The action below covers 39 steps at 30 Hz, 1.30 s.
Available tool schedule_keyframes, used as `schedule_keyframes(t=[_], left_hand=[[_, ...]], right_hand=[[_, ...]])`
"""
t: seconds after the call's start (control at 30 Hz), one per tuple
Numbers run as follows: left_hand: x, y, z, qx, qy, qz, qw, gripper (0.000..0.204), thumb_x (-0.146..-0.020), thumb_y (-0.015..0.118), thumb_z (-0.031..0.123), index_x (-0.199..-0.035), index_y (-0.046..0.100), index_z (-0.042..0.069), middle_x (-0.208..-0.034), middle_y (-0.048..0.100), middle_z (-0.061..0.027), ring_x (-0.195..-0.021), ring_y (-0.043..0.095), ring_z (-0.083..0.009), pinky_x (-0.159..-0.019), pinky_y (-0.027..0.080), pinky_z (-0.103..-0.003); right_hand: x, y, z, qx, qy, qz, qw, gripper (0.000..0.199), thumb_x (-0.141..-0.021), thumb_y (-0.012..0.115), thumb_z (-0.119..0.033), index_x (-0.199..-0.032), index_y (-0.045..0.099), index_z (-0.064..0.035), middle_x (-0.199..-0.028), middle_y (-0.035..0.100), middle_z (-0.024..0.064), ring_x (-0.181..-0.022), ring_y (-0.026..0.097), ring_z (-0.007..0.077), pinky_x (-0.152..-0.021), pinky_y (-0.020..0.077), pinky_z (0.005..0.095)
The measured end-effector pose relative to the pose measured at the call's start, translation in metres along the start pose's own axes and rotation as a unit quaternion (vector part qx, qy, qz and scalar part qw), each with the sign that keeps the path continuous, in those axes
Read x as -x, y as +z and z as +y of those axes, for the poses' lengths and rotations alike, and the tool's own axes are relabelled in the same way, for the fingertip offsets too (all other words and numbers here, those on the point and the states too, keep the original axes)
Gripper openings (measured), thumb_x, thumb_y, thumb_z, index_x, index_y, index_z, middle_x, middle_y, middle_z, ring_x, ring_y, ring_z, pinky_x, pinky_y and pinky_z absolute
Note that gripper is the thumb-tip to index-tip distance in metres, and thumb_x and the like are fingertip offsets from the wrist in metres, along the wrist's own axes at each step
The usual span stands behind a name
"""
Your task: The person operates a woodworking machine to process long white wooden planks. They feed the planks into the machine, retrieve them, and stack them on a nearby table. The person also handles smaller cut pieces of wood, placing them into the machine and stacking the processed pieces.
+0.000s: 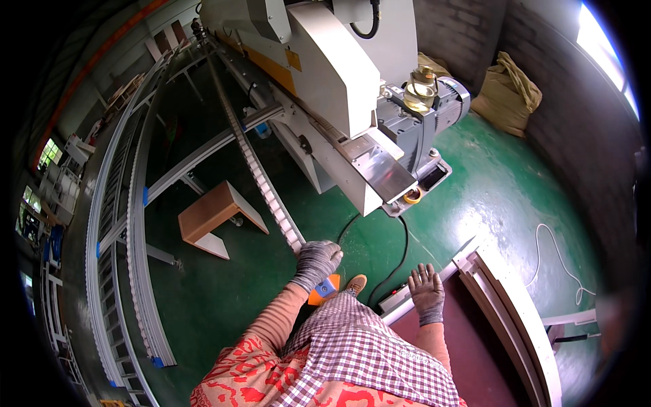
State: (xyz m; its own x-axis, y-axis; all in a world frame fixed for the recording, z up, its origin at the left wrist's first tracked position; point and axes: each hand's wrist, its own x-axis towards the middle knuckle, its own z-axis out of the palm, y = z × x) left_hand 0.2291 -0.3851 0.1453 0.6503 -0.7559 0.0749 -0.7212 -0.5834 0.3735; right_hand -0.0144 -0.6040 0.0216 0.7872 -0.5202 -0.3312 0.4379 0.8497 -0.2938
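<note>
My left hand (317,263), in a grey work glove, is closed over the near end of a long narrow roller rail (261,178). The rail runs away from me along a large machine, with pale rollers in a row; the hand hides its very end. My right hand (427,293), also gloved, is held out with its fingers spread and nothing in it. Beside and beneath that hand lies a stack of dark red panels (468,339), pale along its edge. Whether the right hand touches the stack, I cannot tell.
A grey-white machine (332,68) with a motor (451,102) stands ahead. More roller rails (135,271) curve along the left. A brown panel piece (217,210) sits on the green floor under the frame. Cables (405,247) cross the floor; a sack (508,95) leans by the wall.
</note>
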Motion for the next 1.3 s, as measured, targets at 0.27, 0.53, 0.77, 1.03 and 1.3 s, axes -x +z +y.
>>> schedule_keyframes(t=[0.27, 0.53, 0.77, 1.03, 1.3], left_hand=[[0.001, 0.001, 0.001, 0.001, -0.001, 0.014, 1.000, 0.023, -0.082, 0.061, 0.025, -0.090, 0.068, 0.004, -0.093, 0.067, -0.0119, -0.087, 0.063, -0.0286, -0.082, 0.049, -0.037], [0.000, 0.001, 0.002, 0.026, 0.015, 0.043, 0.999, 0.020, -0.080, 0.061, 0.024, -0.084, 0.067, 0.005, -0.086, 0.065, -0.0125, -0.080, 0.062, -0.0319, -0.075, 0.049, -0.041], [0.000, 0.004, -0.002, 0.039, 0.013, 0.049, 0.998, 0.020, -0.079, 0.062, 0.024, -0.086, 0.068, 0.005, -0.088, 0.066, -0.0129, -0.081, 0.063, -0.0318, -0.076, 0.049, -0.040], [-0.002, 0.005, -0.003, 0.032, 0.015, 0.042, 0.998, 0.018, -0.079, 0.065, 0.019, -0.087, 0.069, 0.003, -0.089, 0.067, -0.0131, -0.082, 0.064, -0.0295, -0.077, 0.051, -0.036], [-0.001, 0.003, -0.006, 0.043, 0.015, 0.039, 0.998, 0.019, -0.079, 0.065, 0.020, -0.088, 0.069, 0.004, -0.090, 0.067, -0.0125, -0.083, 0.064, -0.0285, -0.079, 0.050, -0.036]], right_hand=[[-0.009, 0.014, -0.001, 0.005, -0.001, -0.035, 0.999, 0.062, -0.091, 0.053, -0.031, -0.144, 0.025, -0.0138, -0.151, 0.020, 0.0087, -0.139, 0.018, 0.0307, -0.110, 0.0223, 0.0461], [-0.021, 0.020, 0.005, 0.023, -0.011, -0.042, 0.999, 0.070, -0.087, 0.060, -0.030, -0.144, 0.024, -0.0151, -0.149, 0.023, 0.0089, -0.135, 0.024, 0.0315, -0.108, 0.0256, 0.0475], [-0.032, 0.033, 0.005, 0.029, -0.024, -0.048, 0.998, 0.073, -0.083, 0.066, -0.029, -0.143, 0.026, -0.0162, -0.149, 0.023, 0.0078, -0.134, 0.027, 0.0315, -0.107, 0.0285, 0.0470], [-0.043, 0.054, 0.001, 0.017, -0.021, -0.058, 0.998, 0.076, -0.085, 0.062, -0.030, -0.145, 0.020, -0.0091, -0.150, 0.022, 0.0127, -0.134, 0.029, 0.0339, -0.108, 0.0286, 0.0466], [-0.053, 0.066, -0.003, -0.014, -0.027, -0.053, 0.998, 0.065, -0.088, 0.059, -0.026, -0.142, 0.028, -0.0086, -0.148, 0.027, 0.0120, -0.132, 0.032, 0.0326, -0.107, 0.0307, 0.0463]])
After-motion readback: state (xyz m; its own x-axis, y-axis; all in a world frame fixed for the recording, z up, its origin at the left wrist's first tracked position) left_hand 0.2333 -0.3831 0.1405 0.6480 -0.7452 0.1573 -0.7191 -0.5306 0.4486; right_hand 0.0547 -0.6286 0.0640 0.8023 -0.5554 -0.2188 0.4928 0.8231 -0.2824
